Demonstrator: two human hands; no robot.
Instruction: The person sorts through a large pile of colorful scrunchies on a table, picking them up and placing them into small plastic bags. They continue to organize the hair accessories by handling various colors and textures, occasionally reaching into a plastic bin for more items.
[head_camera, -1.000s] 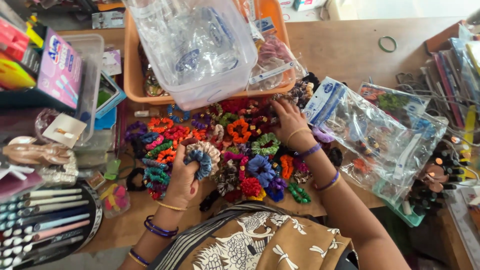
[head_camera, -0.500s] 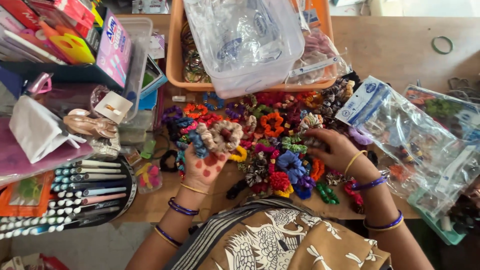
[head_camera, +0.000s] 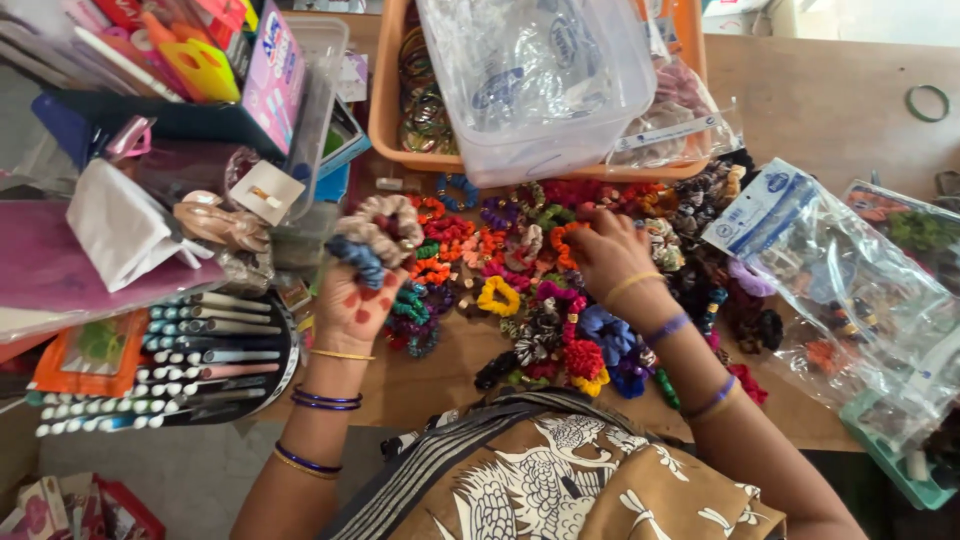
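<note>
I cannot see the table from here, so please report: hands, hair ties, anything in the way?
Left hand raised, holding several hair ties. Right hand down in the hair tie pile. Clear plastic tub sits just beyond.

Your left hand (head_camera: 352, 300) has lifted off the pile of scrunchies (head_camera: 520, 280) and now holds a stack of them (head_camera: 375, 232) raised, well to its left. Your right hand (head_camera: 608, 252) has moved from the pile's right edge onto its upper middle.
</note>
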